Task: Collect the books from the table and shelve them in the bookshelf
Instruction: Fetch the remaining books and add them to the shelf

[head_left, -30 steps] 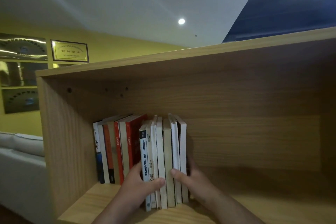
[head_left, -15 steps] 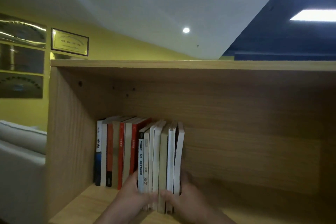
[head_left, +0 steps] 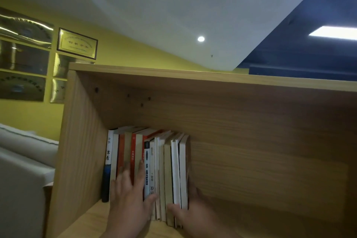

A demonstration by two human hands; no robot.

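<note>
Books [head_left: 166, 170] stand upright at the left end of the bookshelf [head_left: 83, 150] compartment, close to its side wall. The pale ones on the right stick out forward of the red and white spines beside them.

Left hand [head_left: 129, 201]: fingers straight and spread, pressed flat on the spines of the left group.

Right hand [head_left: 193, 212]: thumb on the front edges, fingers curled round the outermost cover, clasping the right end of the row.

Judgement: the step in hand is squaring the row into line.

Recommended: push the protruding books straight back until flush, with the left palm bracing the neighbours and the right hand holding the end book vertical.

Risk: the end book may topple rightward on release, as nothing supports it there.
</note>
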